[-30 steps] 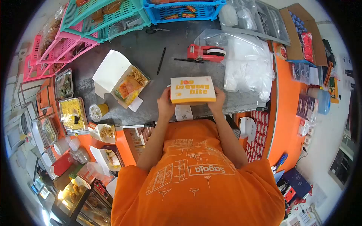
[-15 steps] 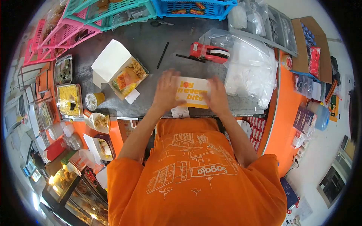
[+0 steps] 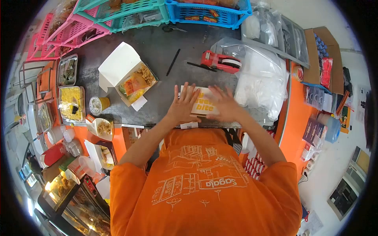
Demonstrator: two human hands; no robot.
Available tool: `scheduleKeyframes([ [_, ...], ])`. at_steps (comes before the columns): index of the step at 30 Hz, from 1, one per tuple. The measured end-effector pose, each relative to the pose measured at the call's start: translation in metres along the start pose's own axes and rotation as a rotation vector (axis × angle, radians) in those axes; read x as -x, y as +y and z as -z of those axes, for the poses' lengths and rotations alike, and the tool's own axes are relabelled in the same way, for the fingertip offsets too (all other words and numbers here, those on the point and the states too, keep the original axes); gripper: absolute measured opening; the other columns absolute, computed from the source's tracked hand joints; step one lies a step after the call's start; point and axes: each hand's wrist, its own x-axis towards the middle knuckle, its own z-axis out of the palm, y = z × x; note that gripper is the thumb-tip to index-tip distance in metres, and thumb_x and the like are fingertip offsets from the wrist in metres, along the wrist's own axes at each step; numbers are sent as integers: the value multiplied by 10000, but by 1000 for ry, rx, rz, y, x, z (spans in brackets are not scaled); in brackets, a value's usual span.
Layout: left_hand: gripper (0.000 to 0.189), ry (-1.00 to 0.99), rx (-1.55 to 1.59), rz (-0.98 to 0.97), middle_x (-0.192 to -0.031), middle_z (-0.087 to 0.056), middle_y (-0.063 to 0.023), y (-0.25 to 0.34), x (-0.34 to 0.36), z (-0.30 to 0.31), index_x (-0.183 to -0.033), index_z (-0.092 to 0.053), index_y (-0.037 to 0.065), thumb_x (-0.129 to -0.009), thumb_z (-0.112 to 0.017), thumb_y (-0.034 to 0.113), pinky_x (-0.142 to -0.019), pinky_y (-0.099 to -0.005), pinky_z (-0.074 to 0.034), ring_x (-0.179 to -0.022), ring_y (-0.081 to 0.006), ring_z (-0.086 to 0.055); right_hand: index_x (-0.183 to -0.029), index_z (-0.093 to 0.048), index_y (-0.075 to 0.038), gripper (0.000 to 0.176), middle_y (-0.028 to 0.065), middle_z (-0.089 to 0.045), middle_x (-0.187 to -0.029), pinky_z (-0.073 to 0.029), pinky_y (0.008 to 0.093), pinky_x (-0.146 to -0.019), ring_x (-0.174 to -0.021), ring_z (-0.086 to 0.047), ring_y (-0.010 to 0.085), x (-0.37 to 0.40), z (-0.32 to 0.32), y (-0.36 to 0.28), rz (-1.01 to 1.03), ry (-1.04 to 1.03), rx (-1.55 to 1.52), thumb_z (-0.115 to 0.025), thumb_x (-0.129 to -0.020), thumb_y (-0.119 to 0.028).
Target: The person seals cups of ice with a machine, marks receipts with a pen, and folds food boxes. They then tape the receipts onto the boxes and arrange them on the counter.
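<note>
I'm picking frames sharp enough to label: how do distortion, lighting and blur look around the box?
Head view: strong fisheye, black corners, the counter bowed at its edges; light even, shadows soft; left hand and right hand, flat on the printed box, look slightly soft; "bite" is readable; the plastic bags glare white.

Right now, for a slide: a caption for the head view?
Left hand and right hand rest flat on a white-and-orange printed cardboard box on the grey counter.
</note>
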Motion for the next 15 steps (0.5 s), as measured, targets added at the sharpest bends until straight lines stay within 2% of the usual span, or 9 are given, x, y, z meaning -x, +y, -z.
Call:
scheduleKeyframes([
  [3, 1129, -22, -51, 63, -1442, -297, -274, 5, -20, -23, -1472, -245, 17, -621, -741, 569, -1141, -570, -162, -1369, -459, -239, -1405, -358, -47, 844, 234, -385, -1424, -304, 531, -1081, -1378, -309, 365, -61, 35, 44, -203, 253, 77, -763, -721, -331],
  [5, 1102, 26, -41, 63, -1389, -339, -261, 6, -22, -20, -1463, -269, 35, -619, -748, 557, -1125, -566, -192, -1321, -449, -291, -1361, -394, -28, 809, 220, -441, -1385, -314, 515, -1077, -1374, -333, 332, -114, 45, 57, -238, 393, 188, -770, -709, -325],
  [7, 1076, 62, -40, 45, -1336, -381, -249, 8, -13, -17, -1454, -294, 54, -616, -756, 546, -1109, -562, -223, -1274, -438, -343, -1291, -444, -69, 669, 184, -495, -1358, -287, 491, -1103, -1374, -350, 302, -156, 45, 71, -526, -364, 120, -749, -722, -246],
  [8, 1053, 89, -33, 57, -1327, -389, -243, 8, -9, -15, -1452, -302, 72, -620, -760, 525, -1096, -553, -242, -1255, -429, -359, -1291, -444, -69, 669, 184, -495, -1358, -287, 491, -1103, -1374, -350, 302, -162, 45, 73, -522, -347, 132, -749, -722, -246],
  [10, 1031, 126, -21, 85, -1317, -397, -236, 4, -9, -14, -1451, -311, 90, -623, -765, 503, -1084, -543, -261, -1237, -421, -375, -1140, -533, -124, 317, 138, -589, -1248, -275, 481, -1113, -1273, -475, 308, -166, 35, 74, -9, -242, 414, -612, -838, -180],
  [11, 1044, 114, -17, 99, -1327, -395, -225, 5, -7, -15, -1462, -294, 98, -618, -768, 487, -1098, -525, -246, -1247, -410, -371, -1140, -533, -124, 317, 138, -589, -1248, -275, 481, -1113, -1273, -475, 308, -164, 31, 76, -3, -248, 415, -612, -838, -180],
  [13, 1058, 114, -10, 123, -1337, -393, -214, 5, -7, -17, -1474, -277, 107, -612, -770, 471, -1113, -508, -230, -1257, -399, -366, -1179, -545, -184, 310, 127, -587, -1246, -289, 484, -1101, -1263, -485, 298, -163, 35, 80, 359, 56, 535, -511, -884, -94],
  [14, 1068, 151, 10, 115, -1341, -393, -208, 5, -6, -18, -1479, -273, 113, -606, -776, 469, -1113, -508, -229, -1261, -394, -364, -1179, -545, -184, 310, 127, -587, -1246, -289, 484, -1101, -1263, -485, 298, -160, 36, 81, 371, 52, 537, -511, -884, -94],
  [15, 1078, 188, 25, 105, -1345, -393, -203, 3, -6, -18, -1484, -270, 120, -600, -781, 466, -1114, -508, -228, -1264, -389, -362, -1200, -541, -165, 323, 136, -581, -1250, -315, 492, -1081, -1254, -488, 300, -154, 44, 73, 325, 210, 533, -528, -881, -119],
])
